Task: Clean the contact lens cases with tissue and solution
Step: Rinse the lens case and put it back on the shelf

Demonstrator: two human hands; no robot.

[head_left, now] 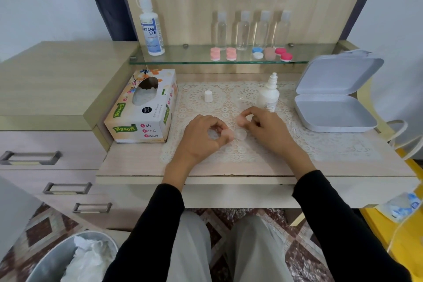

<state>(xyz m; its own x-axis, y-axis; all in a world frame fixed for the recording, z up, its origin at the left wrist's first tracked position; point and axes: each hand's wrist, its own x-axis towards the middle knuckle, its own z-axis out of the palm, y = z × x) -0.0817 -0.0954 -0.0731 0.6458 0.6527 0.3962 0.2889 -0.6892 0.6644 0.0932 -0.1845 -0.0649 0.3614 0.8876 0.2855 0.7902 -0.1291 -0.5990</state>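
Uncapping looks like the step in hand: at frame centre, left hand (pixel 201 137) fingers pinch a pink cap (pixel 227 134), right hand (pixel 265 128) fingers pinch a second pink cap (pixel 241 121), clear lens case (pixel 240 134) between them, solution bottle (pixel 269 96) probably needed next.

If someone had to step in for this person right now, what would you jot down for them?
Left hand: pinches the lens case on the lace mat.
Right hand: pinches a pink cap just above the case's open well.
Small solution bottle stands uncapped behind the right hand; its white cap stands apart. Tissue box at left. More cases on the glass shelf.
Done: one cap off.
Left: probably wetting and wiping this case; whether the shelf cases are clean cannot be told.
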